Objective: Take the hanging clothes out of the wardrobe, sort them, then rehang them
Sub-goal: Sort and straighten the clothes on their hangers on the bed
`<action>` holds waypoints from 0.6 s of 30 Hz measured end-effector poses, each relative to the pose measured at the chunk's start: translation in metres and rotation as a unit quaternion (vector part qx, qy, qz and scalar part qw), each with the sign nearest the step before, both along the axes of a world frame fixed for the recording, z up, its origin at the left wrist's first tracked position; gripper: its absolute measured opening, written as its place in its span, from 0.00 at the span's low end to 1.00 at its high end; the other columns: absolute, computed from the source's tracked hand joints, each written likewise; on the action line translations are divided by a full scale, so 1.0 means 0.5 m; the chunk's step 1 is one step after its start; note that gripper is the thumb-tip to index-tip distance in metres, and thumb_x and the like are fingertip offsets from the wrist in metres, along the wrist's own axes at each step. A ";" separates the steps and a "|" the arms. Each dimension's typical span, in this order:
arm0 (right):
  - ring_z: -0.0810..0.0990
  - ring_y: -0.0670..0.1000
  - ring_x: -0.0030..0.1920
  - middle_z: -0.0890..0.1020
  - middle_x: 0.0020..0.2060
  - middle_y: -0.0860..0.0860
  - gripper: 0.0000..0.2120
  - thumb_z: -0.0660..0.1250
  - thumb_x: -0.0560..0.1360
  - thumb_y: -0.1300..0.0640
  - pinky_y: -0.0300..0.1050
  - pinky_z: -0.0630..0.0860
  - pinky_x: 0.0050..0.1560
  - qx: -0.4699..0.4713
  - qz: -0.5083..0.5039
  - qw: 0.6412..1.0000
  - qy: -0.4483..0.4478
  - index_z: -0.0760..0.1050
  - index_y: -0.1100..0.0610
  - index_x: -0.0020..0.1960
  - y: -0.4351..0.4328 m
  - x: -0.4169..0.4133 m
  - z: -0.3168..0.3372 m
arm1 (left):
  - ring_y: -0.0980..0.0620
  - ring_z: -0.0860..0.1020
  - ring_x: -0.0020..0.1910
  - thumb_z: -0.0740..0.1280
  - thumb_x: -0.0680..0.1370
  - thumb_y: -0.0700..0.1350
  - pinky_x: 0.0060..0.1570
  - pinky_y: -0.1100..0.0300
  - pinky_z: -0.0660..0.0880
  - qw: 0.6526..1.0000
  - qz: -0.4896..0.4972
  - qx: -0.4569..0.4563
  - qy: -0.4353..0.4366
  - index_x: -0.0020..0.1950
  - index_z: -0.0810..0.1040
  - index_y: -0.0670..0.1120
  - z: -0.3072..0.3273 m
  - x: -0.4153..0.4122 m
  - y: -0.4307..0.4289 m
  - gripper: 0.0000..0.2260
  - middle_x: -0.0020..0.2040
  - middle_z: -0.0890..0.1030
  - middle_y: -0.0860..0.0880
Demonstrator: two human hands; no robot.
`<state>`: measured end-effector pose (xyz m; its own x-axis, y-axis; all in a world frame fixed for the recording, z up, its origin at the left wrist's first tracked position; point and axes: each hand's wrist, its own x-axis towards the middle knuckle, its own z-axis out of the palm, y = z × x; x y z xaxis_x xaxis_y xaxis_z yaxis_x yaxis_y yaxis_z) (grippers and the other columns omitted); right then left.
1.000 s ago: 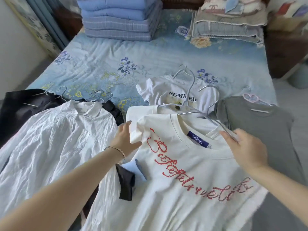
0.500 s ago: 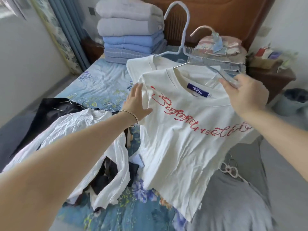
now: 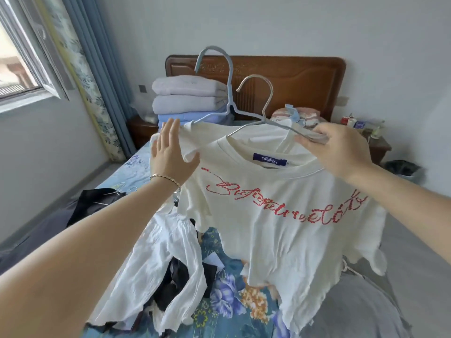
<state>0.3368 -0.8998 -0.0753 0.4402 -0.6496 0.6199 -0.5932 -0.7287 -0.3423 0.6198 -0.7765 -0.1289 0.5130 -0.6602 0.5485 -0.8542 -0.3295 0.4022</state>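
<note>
Currently my right hand (image 3: 341,148) grips two hangers (image 3: 266,120) carrying white T-shirts (image 3: 280,215) above the bed (image 3: 231,296); my left hand (image 3: 170,152) is released, flat against one shoulder. Light, limp fabric: hold by the hangers.

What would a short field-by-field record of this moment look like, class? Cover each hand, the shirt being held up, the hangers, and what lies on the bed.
right hand: pinching the hanger arms at the shirt's shoulder, holding them up
left hand: open, palm flat against the shirt's sleeve
white T-shirt: lifted off the bed, red script across the chest, purple neck label
hangers: blue hanger behind, silver hanger in front
white blouse: crumpled on the bed
bed: blue floral sheet
</note>
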 end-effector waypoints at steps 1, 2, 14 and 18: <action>0.71 0.55 0.31 0.70 0.24 0.52 0.24 0.66 0.73 0.42 0.44 0.62 0.30 -0.002 0.001 1.000 0.002 0.67 0.59 0.29 0.036 -0.002 0.011 | 0.49 0.51 0.77 0.68 0.74 0.51 0.75 0.50 0.48 1.000 -0.004 -0.007 -0.008 0.76 0.53 0.46 0.012 0.003 0.032 0.36 0.77 0.56 0.48; 0.71 0.56 0.31 0.70 0.24 0.53 0.24 0.66 0.73 0.42 0.44 0.62 0.30 -0.001 0.000 1.000 0.003 0.68 0.61 0.30 0.070 -0.004 0.021 | 0.48 0.54 0.76 0.68 0.73 0.51 0.75 0.50 0.48 1.000 -0.008 -0.006 -0.019 0.76 0.55 0.45 0.020 0.006 0.065 0.36 0.75 0.59 0.47; 0.60 0.44 0.19 0.59 0.15 0.45 0.27 0.70 0.71 0.48 0.32 0.55 0.20 0.199 0.078 0.977 -0.017 0.58 0.56 0.25 0.253 -0.018 0.108 | 0.39 0.70 0.60 0.54 0.76 0.54 0.63 0.47 0.63 0.992 0.021 -0.014 -0.125 0.73 0.64 0.44 0.059 0.006 0.273 0.27 0.61 0.74 0.42; 0.59 0.45 0.20 0.57 0.21 0.47 0.28 0.70 0.72 0.48 0.37 0.54 0.22 0.206 0.053 0.977 0.016 0.55 0.55 0.26 0.218 0.014 0.058 | 0.40 0.68 0.62 0.57 0.81 0.49 0.63 0.49 0.61 0.995 0.007 0.056 -0.088 0.72 0.64 0.45 0.035 0.021 0.238 0.20 0.63 0.74 0.42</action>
<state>0.3436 -0.7907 -0.0464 0.5333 -0.7908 0.3005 -0.5367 -0.5908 -0.6025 0.6304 -0.6577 -0.1113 0.4250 -0.7153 0.5547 -0.9032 -0.3760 0.2072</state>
